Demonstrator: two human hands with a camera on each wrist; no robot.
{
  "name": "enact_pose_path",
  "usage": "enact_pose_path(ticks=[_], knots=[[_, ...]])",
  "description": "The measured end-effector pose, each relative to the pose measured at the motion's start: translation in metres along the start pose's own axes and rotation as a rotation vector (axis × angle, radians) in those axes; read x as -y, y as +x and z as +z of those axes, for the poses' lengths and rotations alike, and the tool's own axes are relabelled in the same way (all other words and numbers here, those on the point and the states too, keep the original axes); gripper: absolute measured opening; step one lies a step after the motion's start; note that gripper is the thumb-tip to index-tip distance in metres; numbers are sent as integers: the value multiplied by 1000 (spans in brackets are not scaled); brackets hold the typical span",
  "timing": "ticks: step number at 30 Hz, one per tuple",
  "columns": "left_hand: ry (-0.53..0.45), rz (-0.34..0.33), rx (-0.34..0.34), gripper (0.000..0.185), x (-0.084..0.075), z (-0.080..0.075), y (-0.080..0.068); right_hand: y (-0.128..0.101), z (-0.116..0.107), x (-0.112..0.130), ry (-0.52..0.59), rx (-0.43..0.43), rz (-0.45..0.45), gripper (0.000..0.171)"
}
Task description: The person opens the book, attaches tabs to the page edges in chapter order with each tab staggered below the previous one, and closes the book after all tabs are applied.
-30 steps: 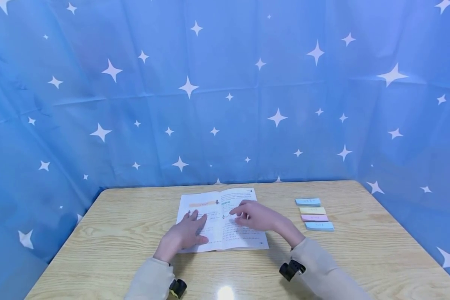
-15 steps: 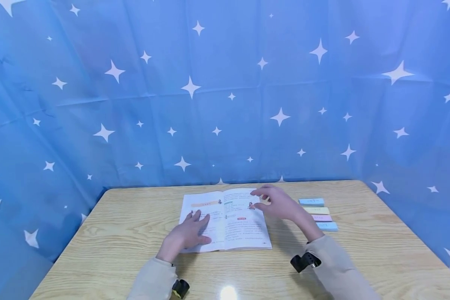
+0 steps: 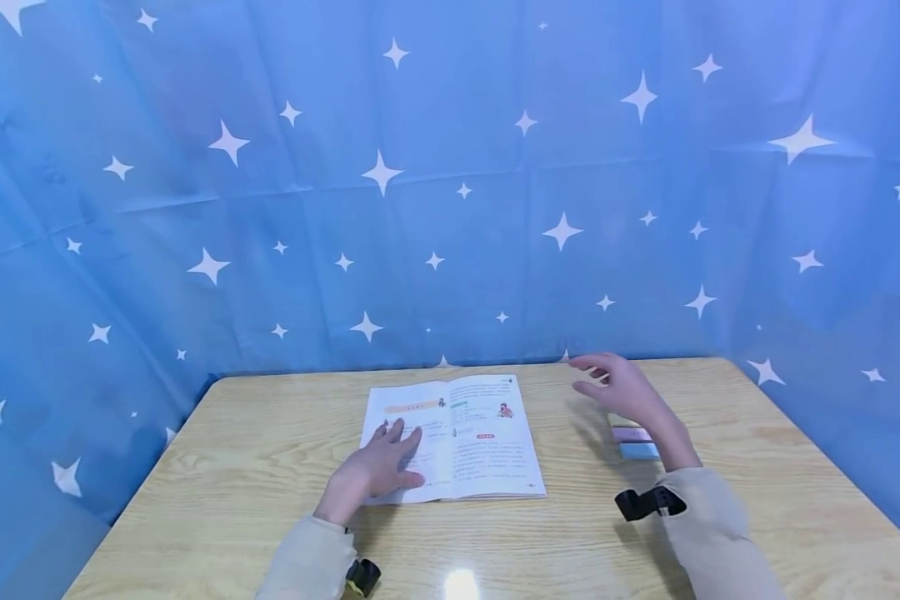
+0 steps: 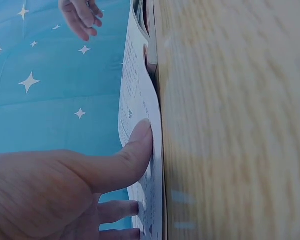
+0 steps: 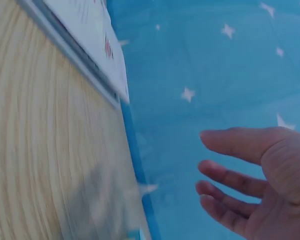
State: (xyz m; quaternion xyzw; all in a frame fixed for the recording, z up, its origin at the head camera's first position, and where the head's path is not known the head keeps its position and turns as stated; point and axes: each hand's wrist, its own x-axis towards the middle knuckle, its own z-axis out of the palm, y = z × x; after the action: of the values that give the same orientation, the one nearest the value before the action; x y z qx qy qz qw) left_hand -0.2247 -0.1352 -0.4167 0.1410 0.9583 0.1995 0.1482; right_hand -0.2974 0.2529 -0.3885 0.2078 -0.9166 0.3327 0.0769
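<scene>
right hand (image 3: 624,390) loose, fingers spread, empty, over the pastel sticky-note pads (image 3: 634,442) | left hand (image 3: 378,467) flat on the open white paperback book (image 3: 487,442)

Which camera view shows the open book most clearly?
The head view: the open book lies flat, both pages visible, the left hand resting on it. The left wrist view shows it edge-on; the right wrist view shows one corner.

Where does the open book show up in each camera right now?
Head: open book lies mid-table, left hand pressing its left page.
Left wrist: seen edge-on down the centre, thumb on the page.
Right wrist: its corner sits top left.
Shared landmark: the wooden table.
</scene>
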Motion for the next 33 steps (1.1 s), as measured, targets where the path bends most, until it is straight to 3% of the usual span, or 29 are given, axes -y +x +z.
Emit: enact_pose_path(ticks=[13,21,33], knots=[[9,-5,-13,71,0,3,-1,-22,-25,-54,-20,40,139,42],[15,-7,-14,72,-1,2,-2,-28,-23,-77,-19,84,258,43],[22,-3,-25,71,-3,0,-2,-28,-18,-96,-89,56,323,33]])
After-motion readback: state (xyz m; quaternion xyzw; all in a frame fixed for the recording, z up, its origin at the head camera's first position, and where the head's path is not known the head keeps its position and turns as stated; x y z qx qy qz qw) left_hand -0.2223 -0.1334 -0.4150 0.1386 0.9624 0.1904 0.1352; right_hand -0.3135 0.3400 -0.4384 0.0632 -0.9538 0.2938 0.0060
